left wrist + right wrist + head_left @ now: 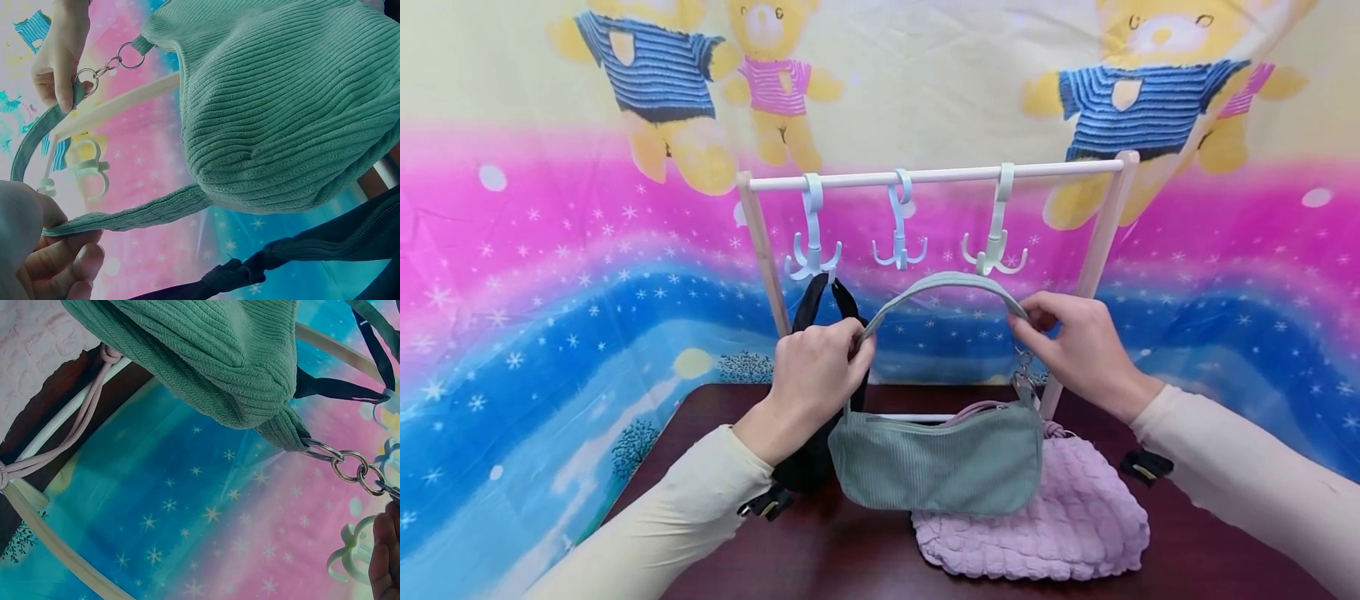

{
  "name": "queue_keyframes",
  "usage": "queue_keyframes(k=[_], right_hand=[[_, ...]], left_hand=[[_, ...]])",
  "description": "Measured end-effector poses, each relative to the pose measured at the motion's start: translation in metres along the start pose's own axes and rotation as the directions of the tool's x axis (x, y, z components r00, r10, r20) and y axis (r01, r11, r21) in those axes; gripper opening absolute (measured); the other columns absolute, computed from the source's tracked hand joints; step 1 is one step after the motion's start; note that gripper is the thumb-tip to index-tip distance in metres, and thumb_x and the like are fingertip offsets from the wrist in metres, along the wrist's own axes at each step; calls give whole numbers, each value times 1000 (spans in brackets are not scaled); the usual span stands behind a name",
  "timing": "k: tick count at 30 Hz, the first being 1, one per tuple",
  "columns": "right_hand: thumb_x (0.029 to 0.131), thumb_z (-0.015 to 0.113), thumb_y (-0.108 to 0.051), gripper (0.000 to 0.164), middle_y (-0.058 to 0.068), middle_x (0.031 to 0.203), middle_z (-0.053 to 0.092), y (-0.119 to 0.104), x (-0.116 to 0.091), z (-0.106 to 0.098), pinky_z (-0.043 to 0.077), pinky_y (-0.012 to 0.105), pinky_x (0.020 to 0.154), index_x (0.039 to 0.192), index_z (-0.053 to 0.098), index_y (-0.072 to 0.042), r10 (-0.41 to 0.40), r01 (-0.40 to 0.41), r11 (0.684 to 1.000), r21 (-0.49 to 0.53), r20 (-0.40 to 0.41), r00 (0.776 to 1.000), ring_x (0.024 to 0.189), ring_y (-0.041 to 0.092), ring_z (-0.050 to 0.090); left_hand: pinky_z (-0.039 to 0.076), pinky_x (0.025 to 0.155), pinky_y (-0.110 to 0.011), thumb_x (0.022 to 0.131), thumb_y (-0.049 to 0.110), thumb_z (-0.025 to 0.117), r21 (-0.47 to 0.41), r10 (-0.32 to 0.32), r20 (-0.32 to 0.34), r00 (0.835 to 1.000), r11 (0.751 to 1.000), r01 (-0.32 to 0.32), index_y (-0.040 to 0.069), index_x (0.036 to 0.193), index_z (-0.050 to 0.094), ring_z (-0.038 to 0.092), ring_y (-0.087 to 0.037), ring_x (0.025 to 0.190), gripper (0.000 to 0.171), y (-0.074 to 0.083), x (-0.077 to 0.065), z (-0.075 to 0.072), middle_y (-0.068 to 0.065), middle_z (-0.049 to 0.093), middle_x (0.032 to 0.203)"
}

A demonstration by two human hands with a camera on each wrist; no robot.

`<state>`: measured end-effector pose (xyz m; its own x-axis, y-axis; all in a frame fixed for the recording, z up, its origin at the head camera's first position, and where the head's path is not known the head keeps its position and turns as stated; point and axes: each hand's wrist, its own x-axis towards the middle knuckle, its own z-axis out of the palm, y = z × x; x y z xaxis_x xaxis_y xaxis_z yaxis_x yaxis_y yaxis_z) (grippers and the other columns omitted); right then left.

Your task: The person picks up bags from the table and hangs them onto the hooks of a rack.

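Observation:
A green corduroy handbag [936, 467] hangs in the air between my hands, its strap [951, 281] arched upward. My left hand [820, 371] pinches the strap on the left side between thumb and fingers. On the other side my right hand [1075, 342] pinches the strap close to its metal ring; a short chain [356, 469] joins that end to the bag. Behind the strap's top hangs the right-hand hook [994, 250], pale green and many-pronged. A black bag [808, 462] hangs by its strap from the left hook [812, 250], partly hidden by my left hand.
A wooden rack with a white bar [940, 176] stands on the dark table [700, 467]. Its middle hook [899, 242] bears nothing. A pink puffy bag [1075, 525] lies on the table behind the green handbag, at the right. A printed cloth [587, 250] forms the backdrop.

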<state>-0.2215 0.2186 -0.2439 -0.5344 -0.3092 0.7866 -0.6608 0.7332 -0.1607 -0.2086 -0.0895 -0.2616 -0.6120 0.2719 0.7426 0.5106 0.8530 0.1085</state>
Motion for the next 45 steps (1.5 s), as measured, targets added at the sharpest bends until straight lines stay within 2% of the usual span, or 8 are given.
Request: queue_keyframes(k=[19, 32, 40, 45], right_hand=[[86, 78, -5, 7, -1, 70, 69, 2, 11, 10, 48, 11, 69, 92, 76, -9, 20, -20, 1000, 15, 4, 1000, 67, 12, 67], [88, 76, -6, 6, 0, 70, 68, 2, 15, 20, 51, 19, 68, 94, 75, -7, 32, -32, 999, 31, 10, 999, 68, 12, 65], [89, 76, -8, 8, 2, 72, 69, 2, 18, 24, 55, 30, 70, 96, 74, -6, 62, -63, 998, 30, 39, 997, 71, 15, 67], [89, 76, -8, 5, 2, 72, 69, 2, 19, 27, 55, 31, 70, 95, 75, -7, 81, -82, 996, 42, 34, 996, 71, 16, 68]], left_hand=[[29, 38, -26, 97, 25, 67, 21, -29, 14, 999, 999, 28, 13, 82, 68, 39, -10, 42, 19, -2, 8, -3, 2, 45, 50], [29, 38, -27, 99, 26, 64, 31, -59, 17, 998, 998, 58, 14, 77, 65, 39, -11, 41, 24, -3, 11, -4, 2, 44, 49], [30, 38, -27, 99, 26, 64, 38, -71, 9, 997, 997, 71, 15, 77, 65, 41, -11, 41, 25, -3, 13, -4, 2, 46, 50], [30, 38, -28, 99, 27, 65, 41, -86, -1, 996, 995, 86, 15, 74, 63, 42, -12, 42, 27, -4, 15, -4, 2, 45, 49]])
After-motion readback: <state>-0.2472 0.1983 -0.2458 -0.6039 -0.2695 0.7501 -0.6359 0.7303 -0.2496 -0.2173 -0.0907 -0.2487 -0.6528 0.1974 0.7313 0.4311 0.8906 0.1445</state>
